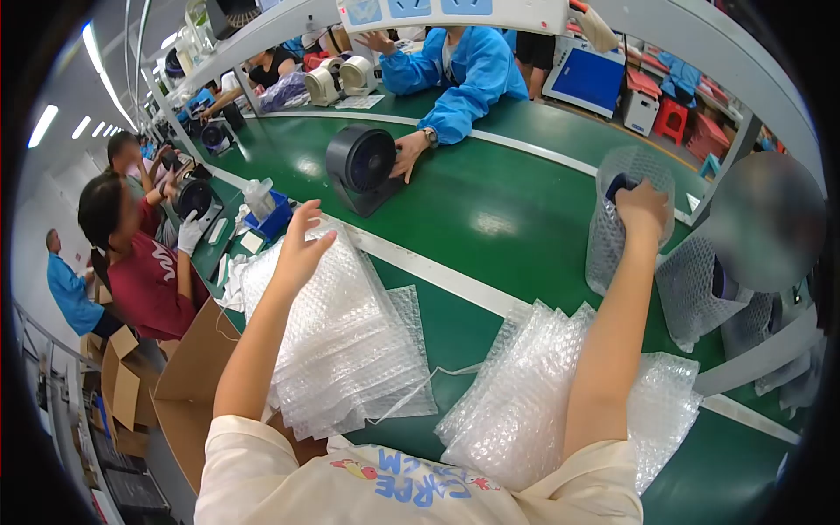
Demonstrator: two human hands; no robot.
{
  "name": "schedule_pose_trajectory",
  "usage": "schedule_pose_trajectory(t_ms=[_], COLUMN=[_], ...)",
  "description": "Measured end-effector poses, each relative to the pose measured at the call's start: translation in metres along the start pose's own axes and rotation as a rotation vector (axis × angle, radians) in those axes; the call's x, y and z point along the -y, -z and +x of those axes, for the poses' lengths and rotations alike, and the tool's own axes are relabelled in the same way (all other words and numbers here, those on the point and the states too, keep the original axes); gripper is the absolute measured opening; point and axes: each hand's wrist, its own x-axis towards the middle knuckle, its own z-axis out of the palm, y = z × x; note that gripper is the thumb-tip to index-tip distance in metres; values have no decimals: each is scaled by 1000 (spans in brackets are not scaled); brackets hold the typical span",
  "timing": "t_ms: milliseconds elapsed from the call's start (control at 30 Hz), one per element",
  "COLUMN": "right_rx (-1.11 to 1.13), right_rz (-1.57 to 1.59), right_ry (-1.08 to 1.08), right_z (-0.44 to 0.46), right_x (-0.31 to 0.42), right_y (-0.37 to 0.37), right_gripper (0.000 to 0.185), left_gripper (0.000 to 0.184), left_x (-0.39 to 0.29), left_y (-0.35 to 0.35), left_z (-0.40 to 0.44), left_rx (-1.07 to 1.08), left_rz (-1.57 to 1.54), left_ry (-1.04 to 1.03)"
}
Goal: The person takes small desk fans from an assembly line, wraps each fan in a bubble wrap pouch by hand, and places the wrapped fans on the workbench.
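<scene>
**R hand (pixel 643 210) at bubble-wrap bag (pixel 604 252), L hand (pixel 306 251) released**

On my feed, the bag's at right on the green worktop (pixel 464 188), dark item (pixel 619 185) in its mouth. R hand reaches in; fingertips hidden, I can't tell if it's clenched. L hand raised, spread wide, nr far end of left bubble-wrap pile (pixel 328 324). Dark fan (pixel 367 161) is farther off, L of ctr, co-worker's hand (pixel 409 157) at its side.

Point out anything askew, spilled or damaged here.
Nothing looks spilled or damaged. Slightly untidy, though: the left bubble-wrap stack is fanned unevenly, and a thin pale strip trails loose between it and the right bubble-wrap stack.
</scene>
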Motion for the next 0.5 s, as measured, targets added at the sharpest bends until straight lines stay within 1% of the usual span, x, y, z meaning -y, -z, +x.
schedule_pose_trajectory(t_ms=[67,100,167,267,300,367,400,433,500], right_rx=[-60,-54,-48,-128,-272,-546,-659,-604,-276], right_rz=[48,43,41,25,144,411,534,780,1045], right_ry=[10,-6,-41,-18,104,376,542,588,655], right_z=[10,4,-12,-3,0,-5,-8,-43,-68], right_x=[-5,-2,8,10,12,23,29,50,78], right_y=[-11,-7,8,7,4,4,4,23,21], right_gripper=[58,59,61,59,56,47,41,35,31], left_gripper=[68,72,80,88,90,93,90,89,87], left_x=[38,51,68,79,83,68,62,59,58], left_y=[-3,-7,-12,-25,-32,-46,-52,-60,-74], left_z=[28,43,76,120,128,140,143,146,147], left_rx=[-75,-116,-201,-275,-268,-254,-118,-166,-259], left_rz=[34,58,104,16,55,136,-85,-33,80], left_ry=[63,77,94,254,217,141,103,122,171])
